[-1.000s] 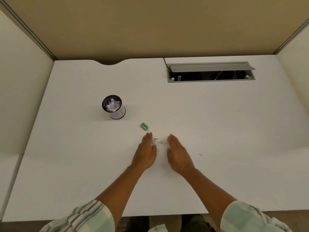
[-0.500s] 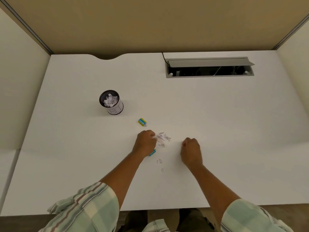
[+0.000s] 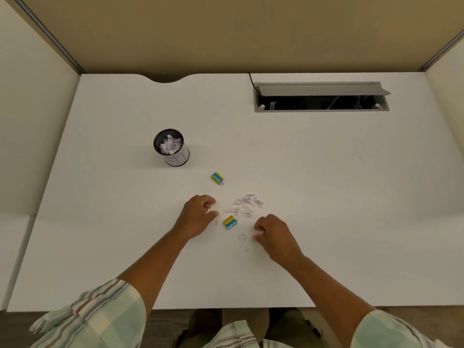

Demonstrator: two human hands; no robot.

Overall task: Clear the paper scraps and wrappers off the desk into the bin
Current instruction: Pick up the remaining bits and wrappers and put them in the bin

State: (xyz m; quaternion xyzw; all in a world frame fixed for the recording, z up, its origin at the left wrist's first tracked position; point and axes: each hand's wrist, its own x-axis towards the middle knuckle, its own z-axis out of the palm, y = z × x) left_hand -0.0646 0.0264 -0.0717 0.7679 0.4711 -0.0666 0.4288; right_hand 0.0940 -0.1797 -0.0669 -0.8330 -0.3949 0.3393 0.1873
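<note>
Over on the left of the white desk [image 3: 100,222] stands the small black mesh bin [image 3: 170,148], upright, with a white label round its side and a heap of white paper scraps already inside it. A little to its right and nearer the person lies a yellow-and-blue wrapper [image 3: 217,178], flat on the desk and apart from everything else.

Next comes the left hand [image 3: 197,217], resting on the desk with its fingers curled in loosely; the grip is not closed on anything that I can see, thumb and fingertips a little parted. Just beside its fingertips lies a second yellow-and-blue wrapper [image 3: 230,222], close to the hand but not touching it.

Beyond that wrapper, slightly farther from the person, sits a loose pile of white paper scraps [image 3: 247,204], with a few stray bits [image 3: 243,237] scattered nearer the desk's front edge between the two hands.

The right hand [image 3: 275,237] hovers low over the desk with fingers bent and spread, its grip open and empty, fingertips just beside the stray bits.

Far right at the back, a grey cable hatch [image 3: 321,96] stands open in the desk.
</note>
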